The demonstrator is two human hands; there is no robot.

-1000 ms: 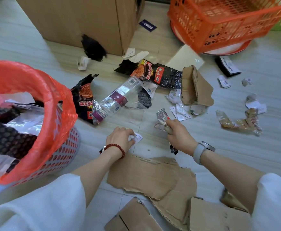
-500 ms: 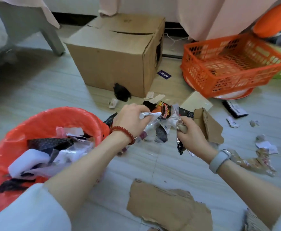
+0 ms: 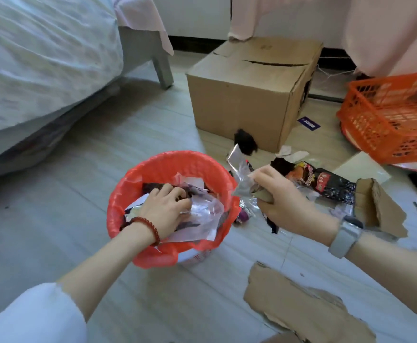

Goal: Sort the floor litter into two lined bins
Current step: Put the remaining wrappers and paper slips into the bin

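Note:
A white bin with a red liner [image 3: 172, 160] stands on the floor, full of plastic wrappers [image 3: 202, 214]. My left hand [image 3: 164, 209] is inside it, its curled fingers pushed down into the wrappers; the paper scrap it carried is hidden under them. My right hand [image 3: 284, 201] hovers just right of the rim and grips a bunch of crumpled silver wrappers [image 3: 242, 184]. A black-and-red snack packet [image 3: 326, 181] lies behind that hand, and a folded cardboard piece [image 3: 380, 206] lies to its right.
A torn flat cardboard sheet [image 3: 301, 310] lies near me. Behind the litter stands a brown cardboard box [image 3: 247, 95] with a black clump [image 3: 246, 144] at its foot. An orange basket [image 3: 395, 115] is at the right, a bed [image 3: 41, 58] at the left.
My left hand lifted a white scrap from the floor and swung left into the red-lined bin. My right hand rose with the silver wrappers and moved toward the bin's rim.

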